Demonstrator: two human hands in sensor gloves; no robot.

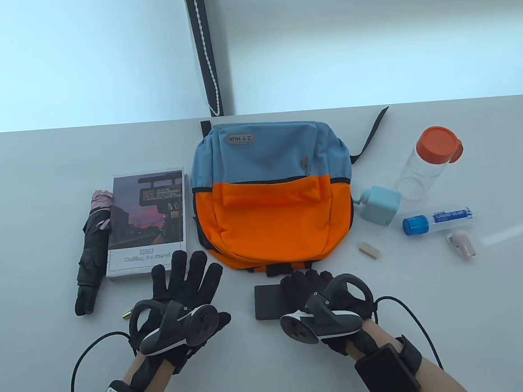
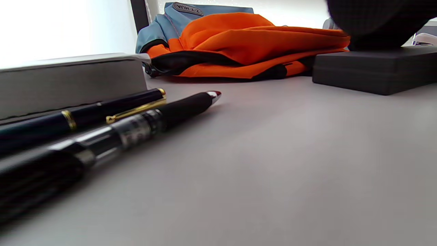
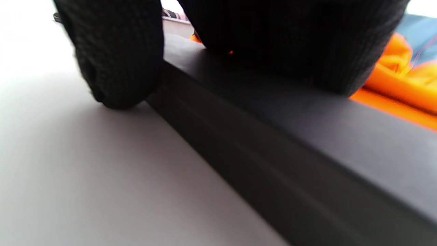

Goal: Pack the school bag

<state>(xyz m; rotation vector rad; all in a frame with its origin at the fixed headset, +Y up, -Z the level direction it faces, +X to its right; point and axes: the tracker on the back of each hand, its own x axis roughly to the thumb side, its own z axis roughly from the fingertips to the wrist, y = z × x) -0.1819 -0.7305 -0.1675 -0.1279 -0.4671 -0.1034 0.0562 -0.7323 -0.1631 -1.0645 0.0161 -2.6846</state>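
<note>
1. At the table's centre, the backpack lay flat, blue upper part towards the far edge, orange pocket towards the person.
2. Left of it lay the book, with the folded umbrella just beside the book's outer edge.
3. The left hand was spread flat, fingers apart, over two pens lying side by side near the book; whether it touched them could not be told. It gripped nothing.
4. The right hand rested fingers-down on the black box, just before the bag's lower edge; in the right wrist view its thumb sat against the box's side, touching the table.
5. Right of the bag lay the blue sharpener, clear bottle, glue stick, eraser and a pink clip.
</note>
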